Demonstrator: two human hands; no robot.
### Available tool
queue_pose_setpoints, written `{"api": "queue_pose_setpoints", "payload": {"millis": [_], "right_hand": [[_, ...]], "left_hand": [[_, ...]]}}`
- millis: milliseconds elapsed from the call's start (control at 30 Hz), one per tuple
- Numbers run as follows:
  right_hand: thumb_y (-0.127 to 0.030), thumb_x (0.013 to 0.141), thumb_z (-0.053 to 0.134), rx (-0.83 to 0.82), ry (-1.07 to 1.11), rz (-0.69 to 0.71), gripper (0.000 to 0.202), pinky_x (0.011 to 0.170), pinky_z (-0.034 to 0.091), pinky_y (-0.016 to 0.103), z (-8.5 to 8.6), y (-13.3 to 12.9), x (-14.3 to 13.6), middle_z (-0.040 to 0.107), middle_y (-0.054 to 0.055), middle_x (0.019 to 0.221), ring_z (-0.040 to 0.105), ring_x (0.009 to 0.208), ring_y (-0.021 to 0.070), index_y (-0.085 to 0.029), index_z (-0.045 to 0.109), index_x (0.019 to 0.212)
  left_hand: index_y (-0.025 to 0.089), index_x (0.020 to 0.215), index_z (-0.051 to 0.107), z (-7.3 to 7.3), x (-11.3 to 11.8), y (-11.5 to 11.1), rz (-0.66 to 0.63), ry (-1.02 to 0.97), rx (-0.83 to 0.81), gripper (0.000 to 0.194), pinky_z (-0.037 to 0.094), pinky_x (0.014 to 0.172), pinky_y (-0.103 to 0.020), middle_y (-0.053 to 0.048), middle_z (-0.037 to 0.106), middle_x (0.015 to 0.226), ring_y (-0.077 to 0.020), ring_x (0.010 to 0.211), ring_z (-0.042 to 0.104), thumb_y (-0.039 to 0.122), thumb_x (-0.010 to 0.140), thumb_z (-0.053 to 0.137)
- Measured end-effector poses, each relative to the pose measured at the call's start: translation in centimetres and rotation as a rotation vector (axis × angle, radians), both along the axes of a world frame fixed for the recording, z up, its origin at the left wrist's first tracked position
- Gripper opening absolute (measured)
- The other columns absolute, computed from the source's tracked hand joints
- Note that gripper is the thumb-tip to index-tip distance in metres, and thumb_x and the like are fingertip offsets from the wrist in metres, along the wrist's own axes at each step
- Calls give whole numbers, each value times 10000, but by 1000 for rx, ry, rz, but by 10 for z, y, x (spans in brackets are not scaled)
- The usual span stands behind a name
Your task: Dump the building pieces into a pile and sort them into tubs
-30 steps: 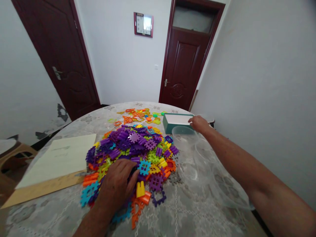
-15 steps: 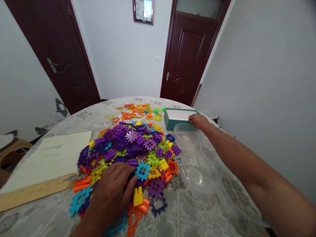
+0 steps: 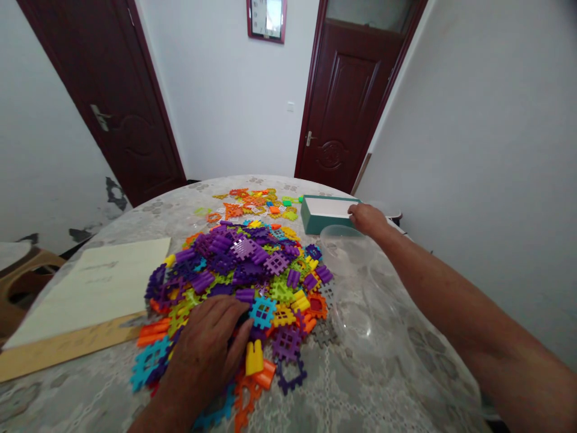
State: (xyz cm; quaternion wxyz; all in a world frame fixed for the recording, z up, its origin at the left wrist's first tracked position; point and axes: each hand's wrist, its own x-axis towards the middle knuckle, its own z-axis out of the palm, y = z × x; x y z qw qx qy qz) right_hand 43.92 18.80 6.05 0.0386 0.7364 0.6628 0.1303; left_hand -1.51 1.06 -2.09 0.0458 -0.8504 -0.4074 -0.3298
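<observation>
A big heap of colourful plastic building pieces (image 3: 243, 261), mostly purple on top, lies in the middle of the table. On its near side rests my left hand (image 3: 211, 343), fingers curled over the pieces; what lies under the fingertips is hidden. My right hand (image 3: 367, 219) is stretched out to the back right, its fingers pinched at the near edge of an open green box (image 3: 327, 224) with a white inside. A smaller group of orange, yellow and green pieces (image 3: 252, 203) lies behind the heap.
Clear plastic containers (image 3: 356, 319) stand right of the heap, below my right forearm. Cream paper (image 3: 99, 282) and a wooden ruler (image 3: 67, 346) lie on the left. A patterned cover lies on the round table (image 3: 360, 397). A brown stool (image 3: 27, 276) stands at the left.
The view has shifted slightly, so the scene sits a little further right. My right hand has stayed at the box's edge, and my left hand still rests on the heap.
</observation>
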Motion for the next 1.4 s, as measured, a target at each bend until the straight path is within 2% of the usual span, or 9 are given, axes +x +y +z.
{"api": "queue_pose_setpoints", "payload": {"millis": [133,233,333,533,833,967,1167,1300,1400], "right_hand": [[-423,966,614,-62,-18,-25,378,942,525,407,-2,-21,-13,730,198,1235,684,1141,332,-169,756,1207],[-364,953,625,-80,-22,-75,373,934,542,433,-10,-27,-19,720,241,1245,699,1128,356,-121,755,1204],[-292,973,589,-85,-7,-115,362,949,545,436,-15,-23,-19,705,267,1271,699,1150,356,-88,745,1228],[-266,969,605,-96,48,-175,360,962,544,384,-15,-8,-11,719,258,1252,705,1159,327,-86,736,1252],[-367,1027,518,9,100,-246,409,990,533,391,-16,-4,-8,706,239,1293,679,1207,321,-123,712,1292],[-337,1022,514,13,99,-281,375,1001,530,399,-3,-15,15,720,213,1272,680,1207,309,-179,731,1284],[-302,926,645,-57,66,-409,389,973,552,461,21,-46,77,708,238,1281,691,1190,353,-162,742,1275],[-343,898,697,-111,79,-460,437,937,567,431,10,-64,102,719,245,1250,714,1141,346,-139,735,1282],[-294,902,689,-122,92,-478,400,940,559,390,-4,-68,111,723,245,1236,717,1143,326,-120,739,1258]], "left_hand": [[233,1124,675,1,1,-1,-18,10,-23,162,507,975,-456,-83,739,1088,-270,1051,664,286,983,615],[232,1126,677,0,1,-1,-16,12,-25,164,499,978,-455,-83,736,1091,-272,1056,658,285,983,617],[225,1126,676,0,1,0,-18,10,-18,162,494,983,-454,-85,734,1093,-271,1064,654,272,985,612],[221,1108,678,2,1,0,-13,6,-25,151,499,960,-451,-84,732,1070,-270,1043,656,280,992,600],[221,1103,687,2,1,-1,-12,3,-21,157,505,951,-453,-82,735,1074,-272,1036,660,282,986,602],[218,1107,680,2,1,0,-16,11,-18,159,500,962,-464,-86,735,1083,-276,1042,657,294,992,600],[216,1109,683,0,-1,2,-31,20,-5,168,503,959,-467,-87,741,1077,-286,1048,663,302,989,602],[213,1095,694,-1,-1,3,-29,17,14,175,508,947,-462,-89,747,1065,-290,1035,675,313,986,602],[211,1091,698,-1,0,4,-30,14,22,181,505,957,-464,-91,750,1067,-292,1041,678,322,985,602]]}}
